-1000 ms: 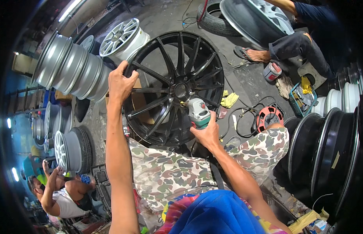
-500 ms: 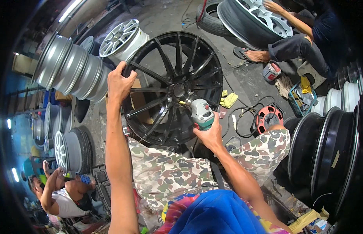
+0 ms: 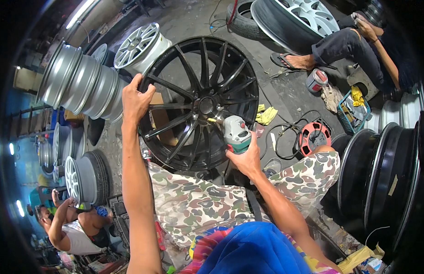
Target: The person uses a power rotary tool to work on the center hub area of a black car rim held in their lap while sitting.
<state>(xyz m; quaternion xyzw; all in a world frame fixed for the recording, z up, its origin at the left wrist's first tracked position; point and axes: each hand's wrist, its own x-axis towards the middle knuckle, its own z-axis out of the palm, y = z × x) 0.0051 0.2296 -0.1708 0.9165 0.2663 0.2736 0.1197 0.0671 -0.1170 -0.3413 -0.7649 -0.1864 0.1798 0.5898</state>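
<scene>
A large black multi-spoke wheel rim (image 3: 206, 105) stands tilted in front of me, its spoked face toward me. My left hand (image 3: 136, 99) is closed on the rim's outer edge at the left, the thumb on the near side. In my right hand (image 3: 247, 159) is a handheld power grinder (image 3: 237, 132) with a grey head and a green body. Its thin yellow-tipped end lies close to the spokes beside the hub; I cannot tell whether it touches. Behind the spokes is a brown cardboard box (image 3: 162, 119).
Silver wheel rims (image 3: 79, 82) are stacked at the left, black ones (image 3: 387, 178) at the right. An orange cable reel (image 3: 315, 138), a yellow cloth (image 3: 266, 115), a can (image 3: 317, 81) and a teal basket (image 3: 353, 116) lie rightward. Co-workers sit at far right and lower left.
The black rim has shifted slightly left, with my left hand on its edge. My right hand and the grinder stay nearly in place. The right co-worker's hand has left the silver wheel.
</scene>
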